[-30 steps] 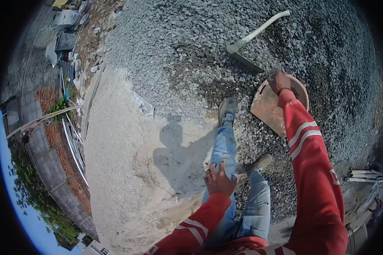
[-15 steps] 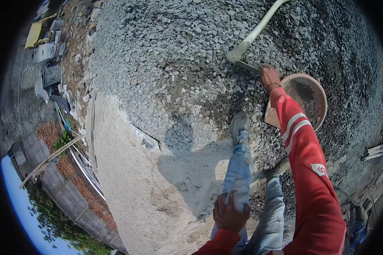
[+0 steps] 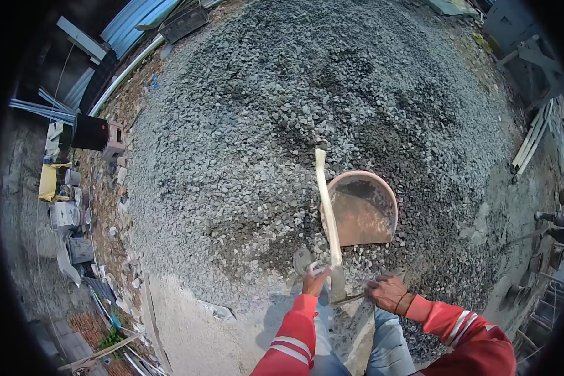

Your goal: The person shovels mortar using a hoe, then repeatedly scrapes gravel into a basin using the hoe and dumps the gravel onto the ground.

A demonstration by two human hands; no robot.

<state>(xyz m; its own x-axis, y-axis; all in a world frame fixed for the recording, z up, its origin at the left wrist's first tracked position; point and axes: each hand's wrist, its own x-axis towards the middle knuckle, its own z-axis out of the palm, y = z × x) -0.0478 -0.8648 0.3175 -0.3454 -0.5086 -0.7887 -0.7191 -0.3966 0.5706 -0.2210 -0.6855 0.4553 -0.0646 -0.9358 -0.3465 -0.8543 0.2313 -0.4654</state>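
A hoe with a pale curved handle [image 3: 327, 203] points away from me, its metal head close to my legs. My right hand [image 3: 388, 293] is closed on the end of the hoe's blade. At the head's other side, my left hand [image 3: 315, 279] touches the hoe near the base of the handle, its fingers partly spread. Just beyond and right of the handle, a pinkish scoop-shaped pan [image 3: 363, 216] lies on the gravel, its hollow side up with dark residue inside. The handle overlaps the pan's left edge.
A wide gravel heap [image 3: 263, 125] surrounds the pan. A pale sandy slab [image 3: 188, 326] lies at the lower left, with a crumpled plastic piece [image 3: 217, 311] on its edge. White poles [image 3: 532, 139] rest at the right. Buckets and debris line the left side.
My right hand has drawn the hoe toward my legs, turning its handle away from me. My left hand has left my knee and reached the hoe. The view has tilted up, and the pan shows its hollow side.
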